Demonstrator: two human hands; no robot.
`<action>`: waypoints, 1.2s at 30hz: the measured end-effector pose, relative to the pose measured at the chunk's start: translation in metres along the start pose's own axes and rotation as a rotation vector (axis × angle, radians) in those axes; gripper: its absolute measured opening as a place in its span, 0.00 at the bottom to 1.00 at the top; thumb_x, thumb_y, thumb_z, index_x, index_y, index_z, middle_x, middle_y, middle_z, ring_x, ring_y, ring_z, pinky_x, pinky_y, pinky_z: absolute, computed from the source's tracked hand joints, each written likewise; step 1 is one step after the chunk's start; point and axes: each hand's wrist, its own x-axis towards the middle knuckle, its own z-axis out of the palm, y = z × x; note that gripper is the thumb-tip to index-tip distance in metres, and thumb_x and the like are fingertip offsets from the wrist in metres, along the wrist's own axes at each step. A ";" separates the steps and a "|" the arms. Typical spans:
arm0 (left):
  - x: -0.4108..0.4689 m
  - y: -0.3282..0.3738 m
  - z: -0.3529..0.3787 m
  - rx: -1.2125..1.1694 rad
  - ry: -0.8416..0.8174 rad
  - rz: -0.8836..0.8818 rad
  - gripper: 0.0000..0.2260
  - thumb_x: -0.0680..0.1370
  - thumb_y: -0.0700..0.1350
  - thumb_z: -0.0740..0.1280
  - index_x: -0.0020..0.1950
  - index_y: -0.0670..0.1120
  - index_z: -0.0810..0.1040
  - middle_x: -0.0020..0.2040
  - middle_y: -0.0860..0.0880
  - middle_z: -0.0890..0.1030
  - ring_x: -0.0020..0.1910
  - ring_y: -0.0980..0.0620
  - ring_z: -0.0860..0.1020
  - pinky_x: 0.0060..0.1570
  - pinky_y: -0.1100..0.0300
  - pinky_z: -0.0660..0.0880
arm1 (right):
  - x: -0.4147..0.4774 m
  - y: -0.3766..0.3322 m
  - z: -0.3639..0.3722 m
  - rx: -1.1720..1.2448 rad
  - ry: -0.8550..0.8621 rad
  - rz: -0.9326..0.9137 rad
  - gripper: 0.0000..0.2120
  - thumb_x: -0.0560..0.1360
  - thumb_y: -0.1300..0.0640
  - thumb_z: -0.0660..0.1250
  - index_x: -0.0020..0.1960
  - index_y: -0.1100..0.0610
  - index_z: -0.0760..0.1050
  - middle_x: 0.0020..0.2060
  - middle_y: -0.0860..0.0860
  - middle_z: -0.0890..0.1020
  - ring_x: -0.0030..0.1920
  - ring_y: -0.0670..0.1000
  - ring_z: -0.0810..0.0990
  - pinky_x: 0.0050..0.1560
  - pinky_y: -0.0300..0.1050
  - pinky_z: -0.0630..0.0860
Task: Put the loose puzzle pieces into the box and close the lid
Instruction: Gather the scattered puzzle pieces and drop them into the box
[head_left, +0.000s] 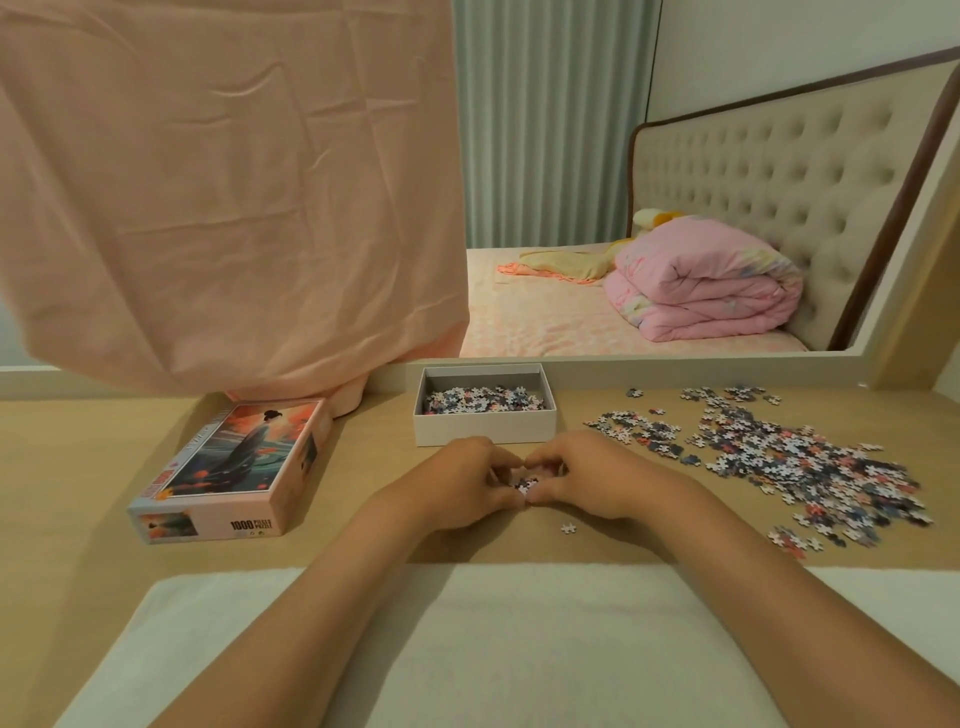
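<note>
Speckled puzzle pieces (524, 482) are clasped by left hand (460, 486) and right hand (597, 478); the open white cardboard box (485, 429) is part-filled, a scattered heap (810, 467) left unpacked.

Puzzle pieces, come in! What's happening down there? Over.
Left hand and right hand cup a handful of pieces. Box open, partly filled. Big pile loose. Lid off, aside.

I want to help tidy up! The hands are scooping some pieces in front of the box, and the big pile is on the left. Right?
Not quite: the head view shows the big pile on the right of the box. The rest holds: the left hand and right hand cup some pieces in front of it.
</note>
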 end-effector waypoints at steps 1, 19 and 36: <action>-0.003 -0.003 -0.004 -0.048 0.001 -0.024 0.23 0.74 0.55 0.72 0.67 0.50 0.76 0.52 0.53 0.78 0.46 0.55 0.78 0.48 0.61 0.74 | -0.003 0.002 -0.004 0.046 -0.014 0.013 0.23 0.70 0.44 0.75 0.63 0.48 0.79 0.43 0.45 0.80 0.44 0.46 0.79 0.45 0.42 0.74; -0.002 -0.013 -0.007 0.062 -0.122 -0.030 0.22 0.75 0.58 0.69 0.68 0.53 0.74 0.54 0.51 0.71 0.50 0.54 0.72 0.51 0.61 0.67 | -0.003 0.004 -0.007 -0.085 -0.071 -0.011 0.11 0.72 0.44 0.74 0.51 0.47 0.78 0.44 0.46 0.78 0.45 0.49 0.77 0.42 0.43 0.71; 0.007 -0.012 0.005 -0.124 0.167 -0.047 0.07 0.71 0.42 0.74 0.48 0.47 0.83 0.43 0.50 0.83 0.41 0.54 0.79 0.38 0.70 0.70 | 0.026 -0.019 -0.001 0.000 -0.003 0.106 0.09 0.68 0.58 0.79 0.44 0.54 0.80 0.39 0.50 0.82 0.36 0.48 0.80 0.42 0.45 0.80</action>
